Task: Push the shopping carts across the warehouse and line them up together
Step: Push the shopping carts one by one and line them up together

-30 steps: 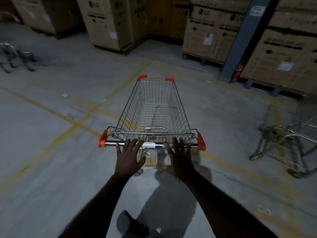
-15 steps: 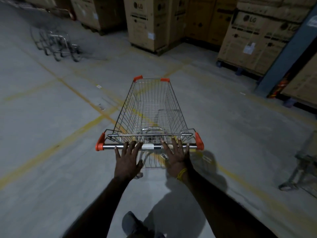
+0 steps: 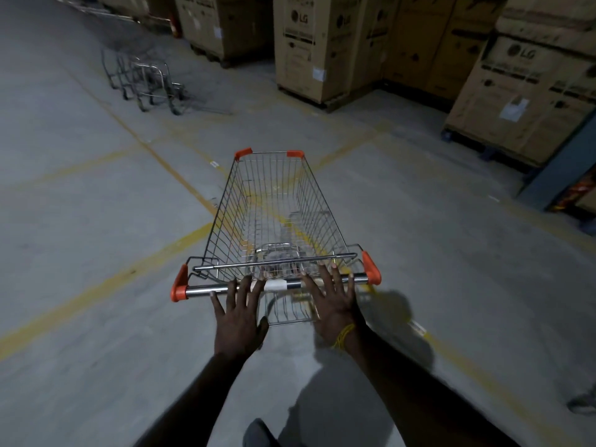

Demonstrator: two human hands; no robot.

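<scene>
Shiny wire shopping cart in the middle of the frame on the grey floor, left hand and right hand flat with fingers straight, pressing its handle bar, more carts upper left, near brown boxes.

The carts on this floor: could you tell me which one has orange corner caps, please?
The cart under both hands, mid-floor. Its handle ends and front corners are orange; the nested carts far left look bare grey metal.
</scene>
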